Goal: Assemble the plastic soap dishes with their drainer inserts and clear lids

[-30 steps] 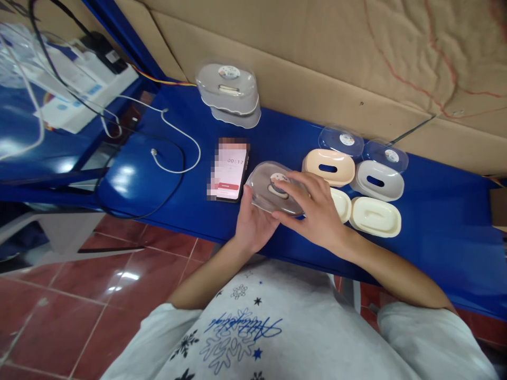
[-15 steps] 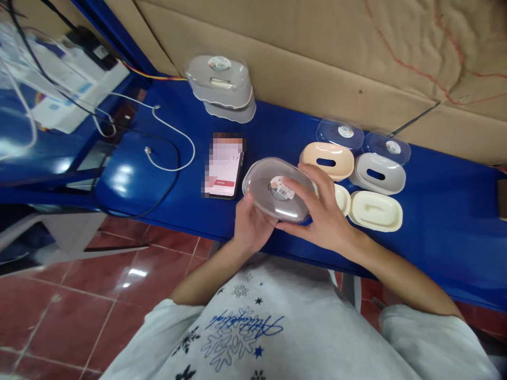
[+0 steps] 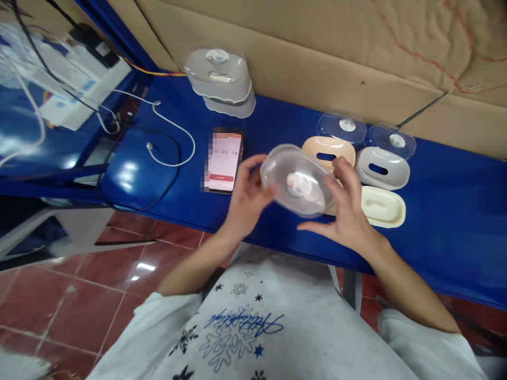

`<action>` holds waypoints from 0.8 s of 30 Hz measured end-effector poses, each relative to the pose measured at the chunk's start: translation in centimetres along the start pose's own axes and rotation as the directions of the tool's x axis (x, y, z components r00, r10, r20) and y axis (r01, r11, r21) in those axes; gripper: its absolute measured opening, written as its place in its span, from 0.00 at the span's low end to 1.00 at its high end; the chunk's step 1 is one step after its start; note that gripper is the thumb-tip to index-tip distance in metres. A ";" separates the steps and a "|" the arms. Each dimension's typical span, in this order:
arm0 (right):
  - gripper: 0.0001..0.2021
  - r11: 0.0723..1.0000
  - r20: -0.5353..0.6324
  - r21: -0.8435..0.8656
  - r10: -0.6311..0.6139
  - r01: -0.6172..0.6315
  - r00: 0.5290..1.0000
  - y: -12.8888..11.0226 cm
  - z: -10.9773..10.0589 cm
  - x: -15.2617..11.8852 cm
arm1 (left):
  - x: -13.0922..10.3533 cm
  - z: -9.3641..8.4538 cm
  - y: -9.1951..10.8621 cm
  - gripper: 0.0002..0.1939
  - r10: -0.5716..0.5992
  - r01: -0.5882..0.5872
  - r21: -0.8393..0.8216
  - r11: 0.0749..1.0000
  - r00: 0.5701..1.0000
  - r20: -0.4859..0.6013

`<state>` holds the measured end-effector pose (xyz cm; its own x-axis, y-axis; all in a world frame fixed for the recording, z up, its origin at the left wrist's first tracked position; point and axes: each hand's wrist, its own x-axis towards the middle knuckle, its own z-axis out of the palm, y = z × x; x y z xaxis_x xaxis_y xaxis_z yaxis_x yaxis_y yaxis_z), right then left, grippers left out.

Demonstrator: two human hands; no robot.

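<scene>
Over the table's front part I hold an oval grey soap dish (image 3: 277, 163) with a clear lid and a round white label, tilted and somewhat blurred. My left hand (image 3: 249, 198) grips its left end, thumb on the near side. At the right end, the fingers of my right hand (image 3: 348, 211) touch the rim while the thumb points away. Just behind my right hand lies a peach slotted tray (image 3: 309, 148), partly covered. A white slotted tray (image 3: 400, 171) and a cream dish (image 3: 390, 206) sit to its right. Another pale piece is mostly hidden behind my right hand.
Two clear lids (image 3: 332, 126) with labels lie along the back. At the back left stand stacked grey soap dishes (image 3: 217, 87). A phone (image 3: 225, 163) with a timer lies left of my hands. Cables (image 3: 178, 126) and a power strip (image 3: 75, 105) occupy the far left.
The soap dish has tilted and shifted slightly right. My left hand has moved up around its left end, and my right hand has slid from its top to the right rim.
</scene>
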<state>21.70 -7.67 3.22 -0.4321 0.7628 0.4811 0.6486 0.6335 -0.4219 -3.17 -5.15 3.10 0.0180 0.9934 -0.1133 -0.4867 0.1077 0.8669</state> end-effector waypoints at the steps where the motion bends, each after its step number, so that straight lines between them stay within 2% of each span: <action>1: 0.59 1.000 -0.022 -0.023 0.008 -0.009 1.000 0.4 -0.1 0.0 | 1.4 0.0 0.5 0.24 -0.019 0.017 -0.034 0.999 0.998 -0.054; 2: 0.58 0.999 -0.027 -0.045 0.024 -0.025 0.999 0.8 -0.2 0.0 | 3.0 -0.1 1.1 0.18 -0.048 0.043 -0.058 0.997 0.995 -0.090; 4: 0.47 0.995 0.018 -0.085 0.056 -0.054 0.998 1.5 -0.4 -0.4 | 6.5 -0.1 1.8 0.10 -0.107 0.099 -0.073 0.992 0.986 -0.126; 6: 0.32 0.991 0.099 -0.125 0.059 -0.046 0.993 1.7 -0.4 -1.1 | 9.8 0.1 2.0 0.08 -0.129 0.115 -0.083 0.990 0.971 -0.202; 8: 0.21 0.986 0.166 -0.168 0.035 -0.006 0.986 1.6 -0.3 -1.6 | 12.5 0.5 1.6 0.09 -0.114 0.100 -0.067 0.993 0.960 -0.258; 11: 0.17 0.977 0.229 -0.204 -0.010 0.058 0.973 1.2 0.0 -1.9 | 15.2 1.3 0.5 0.14 -0.123 0.118 -0.035 0.992 0.942 -0.312; 15: 0.14 0.977 0.264 -0.201 -0.013 0.069 0.964 0.9 0.3 -1.7 | 16.8 2.4 -0.8 0.16 -0.152 0.166 0.018 0.986 0.939 -0.309; 19: 0.14 0.981 0.280 -0.183 -0.015 0.069 0.960 1.1 0.6 -1.8 | 17.3 3.3 -1.1 0.16 -0.093 0.138 0.126 0.982 0.946 -0.309; 24: 0.15 0.984 0.295 -0.165 -0.021 0.073 0.955 1.1 0.9 -1.9 | 17.7 3.2 -0.4 0.04 -0.046 0.101 0.181 0.978 0.957 -0.285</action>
<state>22.61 -8.31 1.13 -0.6116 0.7533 0.2418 0.7098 0.6575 -0.2530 0.10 12.49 2.30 -0.2092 0.9349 -0.2869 -0.3159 0.2130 0.9246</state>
